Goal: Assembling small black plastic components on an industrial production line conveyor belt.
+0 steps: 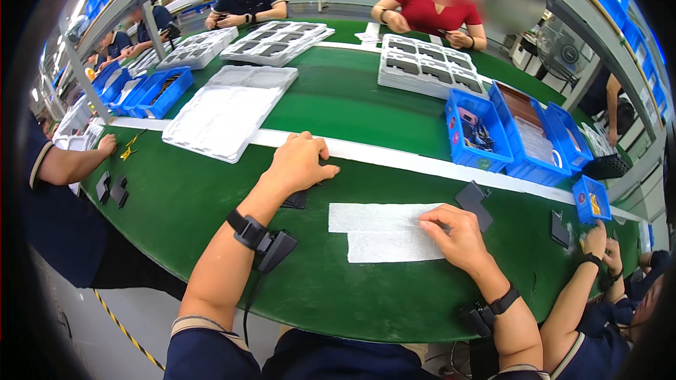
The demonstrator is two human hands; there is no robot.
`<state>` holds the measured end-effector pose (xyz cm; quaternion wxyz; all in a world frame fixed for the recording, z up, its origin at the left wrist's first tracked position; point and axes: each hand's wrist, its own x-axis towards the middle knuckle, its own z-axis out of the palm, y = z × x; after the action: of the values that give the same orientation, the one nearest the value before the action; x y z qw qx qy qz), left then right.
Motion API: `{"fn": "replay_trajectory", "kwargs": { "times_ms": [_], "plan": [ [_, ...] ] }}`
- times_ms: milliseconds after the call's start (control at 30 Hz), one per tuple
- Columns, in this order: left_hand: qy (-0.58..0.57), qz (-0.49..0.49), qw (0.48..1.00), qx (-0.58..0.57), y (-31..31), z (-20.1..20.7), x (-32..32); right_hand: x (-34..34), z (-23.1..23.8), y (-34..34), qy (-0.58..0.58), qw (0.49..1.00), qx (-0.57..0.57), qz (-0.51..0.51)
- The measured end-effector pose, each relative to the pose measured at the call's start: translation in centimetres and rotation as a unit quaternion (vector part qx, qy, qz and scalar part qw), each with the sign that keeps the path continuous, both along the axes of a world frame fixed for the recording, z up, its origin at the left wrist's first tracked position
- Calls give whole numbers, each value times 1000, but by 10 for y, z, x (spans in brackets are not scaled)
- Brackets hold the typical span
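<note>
My left hand (299,163) is above the green table with its fingers bent and the thumb apart from them; I see nothing in its grip. A flat dark piece (296,200) lies partly hidden below its wrist. My right hand (459,238) has thumb and forefinger pinched at the right part of a thin white sheet (370,217). A second white sheet (391,247) lies along its near edge, set slightly to the right, both flat on the table. Just beyond my right hand sits a dark angular piece (475,205).
A white tray (225,109) stands across the white line at left. Blue bins (479,130) line the right. Stacked trays of dark pieces (429,63) stand farther back. Co-workers' hands (595,243) are close on my right, and another hand (107,144) on my left.
</note>
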<state>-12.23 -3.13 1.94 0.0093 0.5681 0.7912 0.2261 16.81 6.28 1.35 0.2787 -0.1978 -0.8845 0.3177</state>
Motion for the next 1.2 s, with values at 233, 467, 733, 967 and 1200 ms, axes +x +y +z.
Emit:
{"fn": "replay_trajectory", "kwargs": {
  "times_ms": [233, 467, 733, 967, 1200],
  "plan": [
    [38, 19, 999, -19, 1, -2, 6, 3, 7, -2, -16, 1000, 15, 23],
    [44, 54, 996, -51, 3, 2, 16, 32, 28, -6, -43, 998, 29, 23],
    [10, -111, 986, 121, 17, 0, 59, 56, 34, -7, -35, 998, 57, 10],
    [-194, -276, 941, 26, 19, -4, 117, 40, 35, -1, -87, 973, 211, -34],
    [-291, -254, 921, -45, 17, -14, 121, 35, 48, 44, -444, 841, 237, -199]
  ]
}}
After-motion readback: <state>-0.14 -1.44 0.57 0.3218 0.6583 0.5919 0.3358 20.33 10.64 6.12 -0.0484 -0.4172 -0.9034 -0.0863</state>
